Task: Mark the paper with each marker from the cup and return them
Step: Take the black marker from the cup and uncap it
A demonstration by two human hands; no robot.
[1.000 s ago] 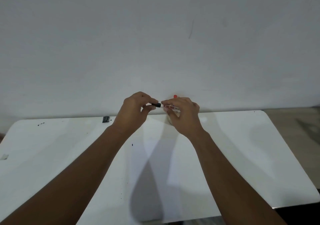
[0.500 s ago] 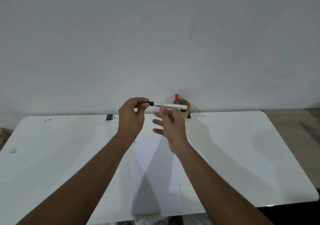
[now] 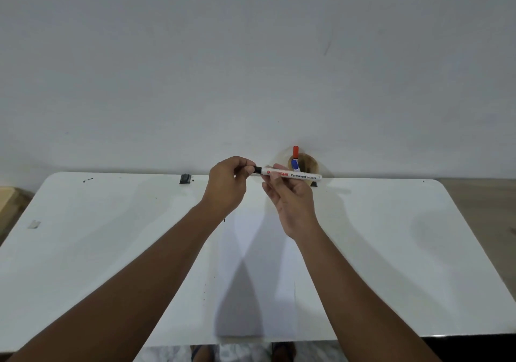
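A: A white table (image 3: 391,250) against a bare wall; why is the marker (image 3: 293,175) level, just in front of the cup (image 3: 308,163)?

B: I'd guess for uncapping. The left hand (image 3: 227,186) pinches the black cap (image 3: 257,170); the right hand (image 3: 293,199) cradles the barrel with loose fingers.

A: And the paper (image 3: 251,264)?

B: Nearer than the cup, under the arms; its edges are faint. The cup's base is hidden.

Open white tabletop (image 3: 391,250) on both sides of the flat white paper sheet (image 3: 251,250). At the far edge against the wall: brown round cup (image 3: 308,163) holding red-capped marker (image 3: 295,151), small black block (image 3: 184,179) farther left. Both raised hands partly block the cup.
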